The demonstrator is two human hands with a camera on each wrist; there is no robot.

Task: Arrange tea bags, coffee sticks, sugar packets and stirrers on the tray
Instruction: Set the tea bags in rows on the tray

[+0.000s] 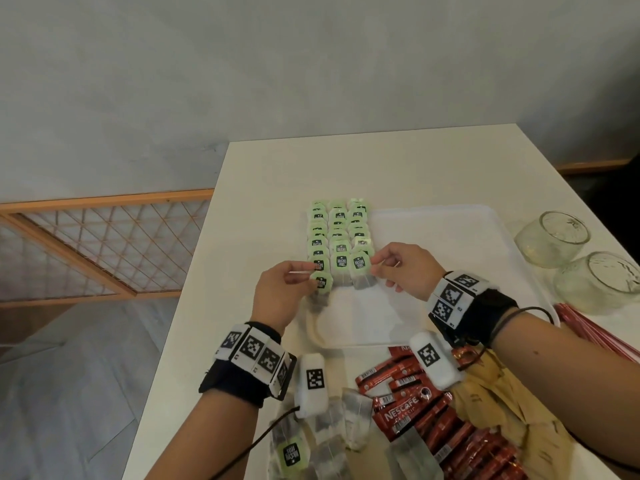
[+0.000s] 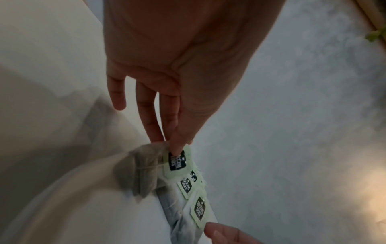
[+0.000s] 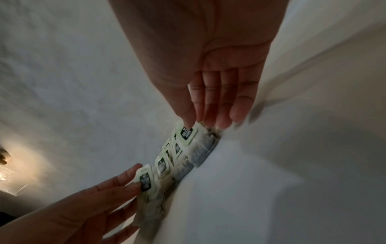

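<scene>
Nescafé Classic coffee sticks (image 1: 403, 415), green McCoy Teas tea bags (image 1: 339, 237)

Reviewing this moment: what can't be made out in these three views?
- Head view: the tray's near edge, hidden by the right hand and its wristband.
- Head view: the coffee sticks and loose tea bags, cut off by the bottom edge; no count possible.
- Head view: the red stirrers, cut off at the right edge.
- Left wrist view: the left hand's grip on its tea bag, blurred and dim.
</scene>
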